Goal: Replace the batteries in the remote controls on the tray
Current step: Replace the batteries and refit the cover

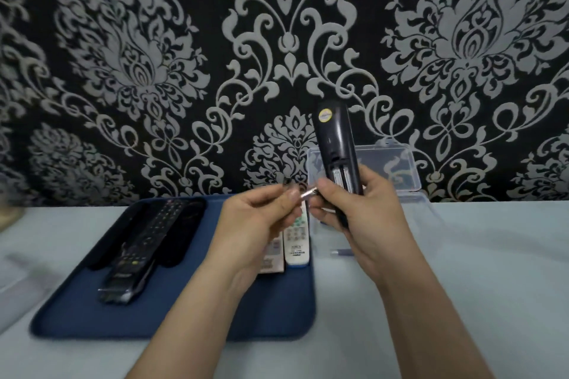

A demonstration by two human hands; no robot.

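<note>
My right hand (363, 206) grips a dark remote (334, 144) held upright, back side toward me, its battery bay open. My left hand (261, 218) pinches a silvery battery (308, 195) at its fingertips, just left of the open bay and touching my right thumb. Below them lies a blue tray (271, 314) with several remotes: a long black one (135, 255), two dark ones beside it, a white one (297, 240), and a beige one partly hidden under my left hand.
A clear plastic box (397, 175) with its lid up stands right of the tray, against the patterned wall; a small battery (341, 252) lies inside it. The table (492, 271) is covered in pale cloth.
</note>
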